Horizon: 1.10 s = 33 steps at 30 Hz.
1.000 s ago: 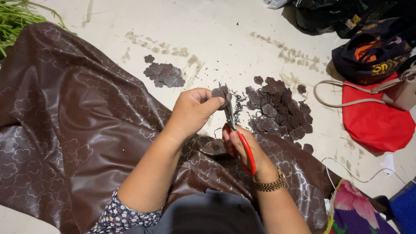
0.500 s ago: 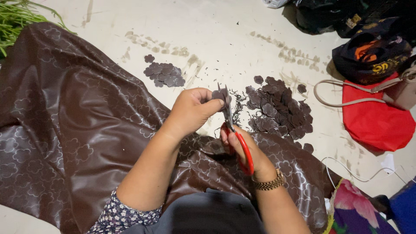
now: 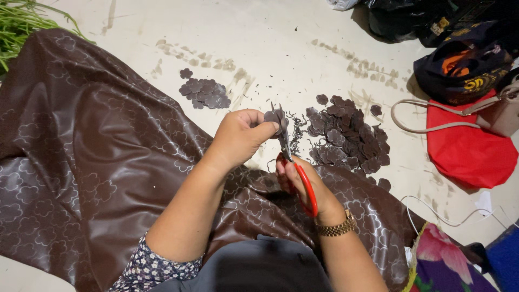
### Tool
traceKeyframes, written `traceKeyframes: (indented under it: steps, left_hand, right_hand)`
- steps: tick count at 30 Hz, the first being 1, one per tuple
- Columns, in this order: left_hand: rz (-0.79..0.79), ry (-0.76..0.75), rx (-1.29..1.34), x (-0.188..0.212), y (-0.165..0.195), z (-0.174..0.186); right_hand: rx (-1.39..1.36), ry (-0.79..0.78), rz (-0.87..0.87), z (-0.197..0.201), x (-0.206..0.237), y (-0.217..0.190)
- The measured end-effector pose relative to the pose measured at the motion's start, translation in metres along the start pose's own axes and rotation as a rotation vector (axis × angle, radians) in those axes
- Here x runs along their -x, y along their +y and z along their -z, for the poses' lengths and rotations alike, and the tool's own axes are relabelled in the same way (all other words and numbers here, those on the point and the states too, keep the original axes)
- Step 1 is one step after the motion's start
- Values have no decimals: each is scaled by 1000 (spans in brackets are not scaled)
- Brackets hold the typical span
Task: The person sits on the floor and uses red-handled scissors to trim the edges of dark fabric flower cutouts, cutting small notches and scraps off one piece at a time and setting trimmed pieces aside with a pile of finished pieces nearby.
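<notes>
The left hand (image 3: 238,138) pinches a small brown cutout (image 3: 273,116) at its fingertips, just left of the scissors (image 3: 292,162). The blades point up and away, touching the cutout's right edge. The right hand (image 3: 303,186) grips the red handles.

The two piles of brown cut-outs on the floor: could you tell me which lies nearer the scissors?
The larger pile, just right of the scissors; the smaller pile lies farther left.

The left hand (image 3: 238,138) pinches a small brown flower-shaped cutout (image 3: 274,116) against red-handled scissors (image 3: 296,173) gripped by the right hand (image 3: 303,186), above the brown patterned vinyl sheet (image 3: 92,157); a pile of brown cutouts (image 3: 348,138) lies just beyond the sheet
</notes>
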State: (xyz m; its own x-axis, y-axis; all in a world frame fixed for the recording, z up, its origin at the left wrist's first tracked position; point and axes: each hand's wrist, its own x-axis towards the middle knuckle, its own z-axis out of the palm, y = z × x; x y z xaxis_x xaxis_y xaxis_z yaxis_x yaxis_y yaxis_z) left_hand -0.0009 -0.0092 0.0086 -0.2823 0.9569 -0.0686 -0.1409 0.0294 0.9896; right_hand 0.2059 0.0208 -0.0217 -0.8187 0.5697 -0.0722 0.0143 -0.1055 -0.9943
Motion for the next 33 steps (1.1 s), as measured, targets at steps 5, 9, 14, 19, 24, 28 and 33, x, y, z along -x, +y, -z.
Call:
traceKeyframes:
  steps: [5, 9, 14, 19, 24, 28, 33]
  left_hand:
    - [21, -20, -38, 0, 3, 3]
    - [33, -8, -141, 2, 3, 4]
    - [21, 4, -102, 1, 1, 0]
    - [21, 10, -67, -1, -2, -1]
    - [40, 11, -13, -1, -6, 1]
    - [-53, -64, 86, -3, -11, 2]
    - [-38, -122, 122, -4, -15, 0]
  right_hand:
    - [37, -20, 5, 3, -2, 5]
    - [115, -17, 11, 3, -1, 7]
    - [-15, -15, 15, 1, 1, 5]
    - [-9, -14, 3, 1, 0, 3]
    - [-1, 23, -23, 3, 1, 7]
    - [46, 1, -13, 6, -2, 11]
    - [106, -54, 86, 7, -2, 12]
